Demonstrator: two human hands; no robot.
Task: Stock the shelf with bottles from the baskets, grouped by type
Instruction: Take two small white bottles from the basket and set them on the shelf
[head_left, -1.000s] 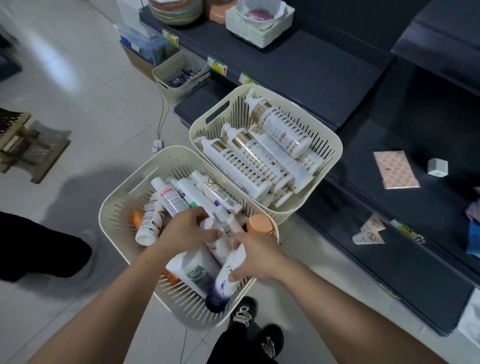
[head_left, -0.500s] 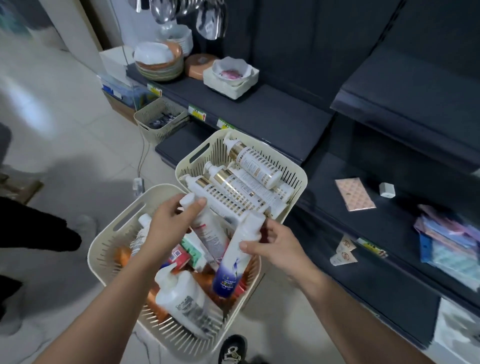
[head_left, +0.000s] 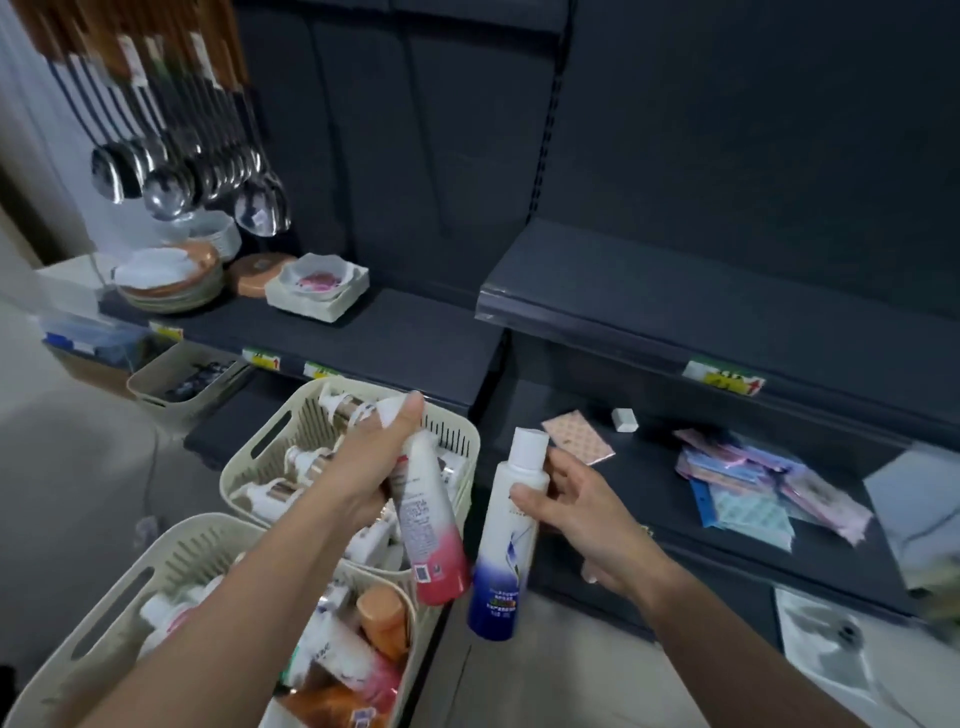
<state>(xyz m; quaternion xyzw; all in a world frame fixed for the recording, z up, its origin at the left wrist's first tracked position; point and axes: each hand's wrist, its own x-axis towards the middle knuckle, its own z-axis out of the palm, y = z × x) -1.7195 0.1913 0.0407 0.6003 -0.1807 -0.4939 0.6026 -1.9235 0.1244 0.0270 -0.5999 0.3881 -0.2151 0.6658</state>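
Observation:
My left hand (head_left: 371, 462) grips a white bottle with a pink bottom (head_left: 428, 525), held above the baskets. My right hand (head_left: 576, 512) holds a white bottle with a dark blue bottom (head_left: 506, 551) upright, just right of the pink one. The near cream basket (head_left: 171, 551) holds several mixed bottles, white, pink and orange. The far cream basket (head_left: 457, 441) holds several white bottles with gold bands. The dark shelf (head_left: 649, 291) ahead of my right hand is bare on its upper level.
The lower shelf (head_left: 649, 499) carries a pink patterned pad (head_left: 579, 435), a small white block (head_left: 624, 420) and several flat packets (head_left: 758, 483). Left shelf has plates (head_left: 166, 280) and a white dish (head_left: 317, 283); ladles (head_left: 171, 182) hang above. A small basket (head_left: 182, 379) sits at left.
Both hands lifted their bottles up out of the near basket. My view swung up from the baskets toward the shelves.

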